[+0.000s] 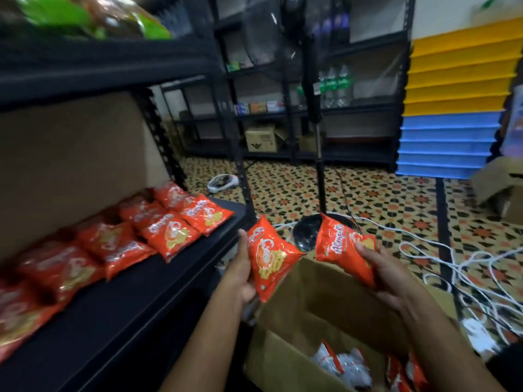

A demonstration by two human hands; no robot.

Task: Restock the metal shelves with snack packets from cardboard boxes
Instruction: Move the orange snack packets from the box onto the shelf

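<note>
Two orange snack packets are in the air above the open cardboard box (319, 329), one in each hand. The left hand (240, 270) has its grip closed on the left packet (268, 258), thumb along its near edge, just beside the front edge of the black metal shelf (147, 295). The right hand (387, 275) holds the right packet (345, 247), fingers wrapped across its face, over the far flap of the box. More packets lie in the box bottom (407, 369), so unloading is only partly done. A row of matching packets (169, 236) already lies along the back of the shelf, with bare shelf in front. The step in hand seems to be carrying this pair across; the next move likely calls for swinging both hands left and laying the packets down beside the row.
</note>
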